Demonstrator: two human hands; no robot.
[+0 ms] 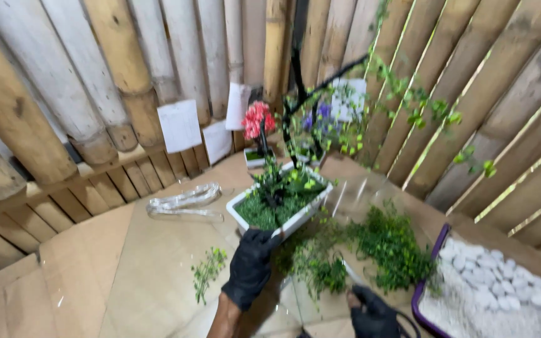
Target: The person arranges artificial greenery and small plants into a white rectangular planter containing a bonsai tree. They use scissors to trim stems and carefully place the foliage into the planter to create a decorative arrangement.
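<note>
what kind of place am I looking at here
Probably a small craft or florist corner for making miniature plant arrangements. Bamboo-pole walls enclose a table with a white planter of greenery, loose green sprigs and a purple tray of white pebbles.

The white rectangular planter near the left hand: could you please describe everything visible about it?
The white rectangular planter looks like glazed ceramic or plastic. It is filled with green moss-like greenery, and a dark branching stem rises from it. It sits tilted at an angle on the tan table. The black-gloved left hand grips its near corner.
</note>
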